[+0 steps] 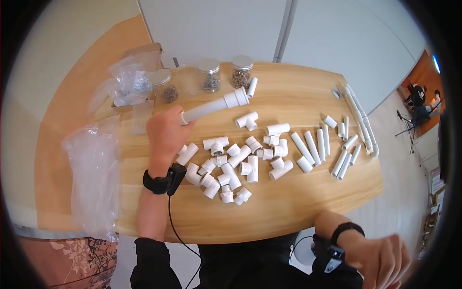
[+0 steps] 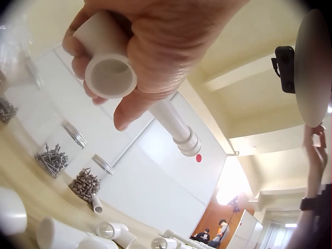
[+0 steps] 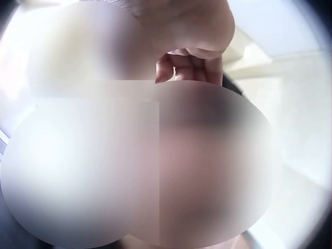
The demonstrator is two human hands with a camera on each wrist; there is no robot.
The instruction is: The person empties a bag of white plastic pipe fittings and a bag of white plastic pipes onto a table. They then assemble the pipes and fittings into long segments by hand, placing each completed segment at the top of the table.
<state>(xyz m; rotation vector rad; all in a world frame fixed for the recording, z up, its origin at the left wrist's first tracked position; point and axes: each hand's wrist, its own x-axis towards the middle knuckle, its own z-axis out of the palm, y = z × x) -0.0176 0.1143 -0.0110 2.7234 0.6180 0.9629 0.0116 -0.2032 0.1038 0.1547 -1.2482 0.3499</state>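
Note:
My left hand (image 1: 166, 132) grips a white plastic pipe assembly above the left part of the table. In the left wrist view its fingers wrap a white tee fitting (image 2: 96, 39) whose round mouth faces the camera. From the hand a straight pipe (image 1: 207, 111) points up and right, with a wider coupling (image 1: 236, 98) on its far end. Below it lie several loose fittings, among them a tee (image 1: 247, 120) and an elbow (image 1: 193, 174). My right hand (image 1: 382, 257) is raised off the table's near right side, fingers loosely bent, with nothing seen in it; its wrist view is largely blurred.
Jars of screws (image 1: 209, 76) with metal lids line the table's back edge. Plastic bags (image 1: 96, 176) lie at the left. Short pipes (image 1: 305, 149) are spread on the right, beside longer pipes (image 1: 361, 120) near the right edge. A cable (image 1: 172, 216) hangs from the left wrist.

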